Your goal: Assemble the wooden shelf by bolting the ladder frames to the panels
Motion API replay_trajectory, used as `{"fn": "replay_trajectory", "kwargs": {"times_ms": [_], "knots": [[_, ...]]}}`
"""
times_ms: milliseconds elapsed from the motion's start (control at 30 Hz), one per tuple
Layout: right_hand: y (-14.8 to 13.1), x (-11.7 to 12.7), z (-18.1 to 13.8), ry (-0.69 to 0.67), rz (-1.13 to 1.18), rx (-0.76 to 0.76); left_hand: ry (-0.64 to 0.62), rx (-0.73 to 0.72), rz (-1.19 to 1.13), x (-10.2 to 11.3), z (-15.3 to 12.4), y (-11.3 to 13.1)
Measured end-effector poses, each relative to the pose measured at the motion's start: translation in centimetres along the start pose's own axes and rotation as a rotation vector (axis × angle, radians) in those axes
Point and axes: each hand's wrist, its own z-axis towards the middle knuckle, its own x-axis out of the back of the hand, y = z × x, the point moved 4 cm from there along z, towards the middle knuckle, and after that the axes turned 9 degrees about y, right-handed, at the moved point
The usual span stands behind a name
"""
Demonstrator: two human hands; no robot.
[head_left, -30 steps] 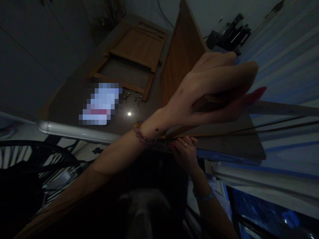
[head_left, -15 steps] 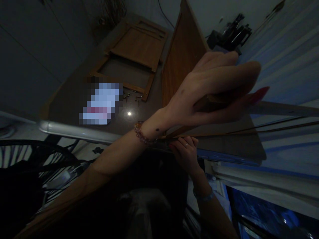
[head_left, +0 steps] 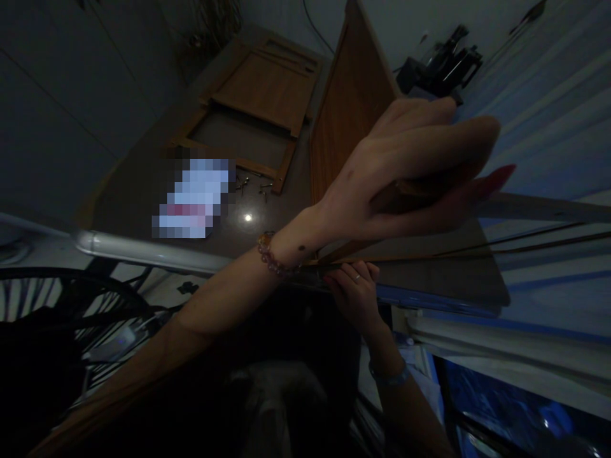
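A wooden panel point(head_left: 353, 95) stands on edge on the table, joined to or resting against wooden framing. My left hand point(head_left: 405, 165), with a beaded bracelet at the wrist, reaches across and is closed around a wooden bar point(head_left: 529, 208) that runs off to the right; the palm side is hidden. Lower down, at the table's near edge, my right hand point(head_left: 358, 286) has its fingers curled by the low corner of the wooden framing. Something thin may lie by its thumb, too dark to make out.
A flat wooden frame with a panel point(head_left: 267, 86) lies on the table point(head_left: 138, 191). Several screws point(head_left: 244, 184) lie beside a lit, blurred-out phone point(head_left: 195, 200). A dark appliance point(head_left: 439, 70) stands behind the panel. Striped curtain hangs at right; a dark chair point(head_left: 71, 299) is at left.
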Motion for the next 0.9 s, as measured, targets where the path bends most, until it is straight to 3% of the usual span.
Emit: {"fn": "replay_trajectory", "kwargs": {"times_ms": [333, 633, 733, 900], "knots": [[-0.3, 0.0, -0.1, 0.037, -0.006, -0.036, 0.095, 0.032, -0.097, 0.4, 0.0, -0.2], [-0.5, -0.6, -1.1, 0.135, -0.076, -0.057, -0.059, 0.041, -0.062, -0.2, 0.0, 0.0], [-0.5, -0.8, -1.4, 0.14, -0.063, -0.115, -0.025, 0.06, -0.118, -0.6, -0.1, -0.3], [-1.0, -1.5, -2.3, 0.137, -0.03, -0.311, 0.137, 0.024, -0.215, -0.1, -0.2, -0.4]]}}
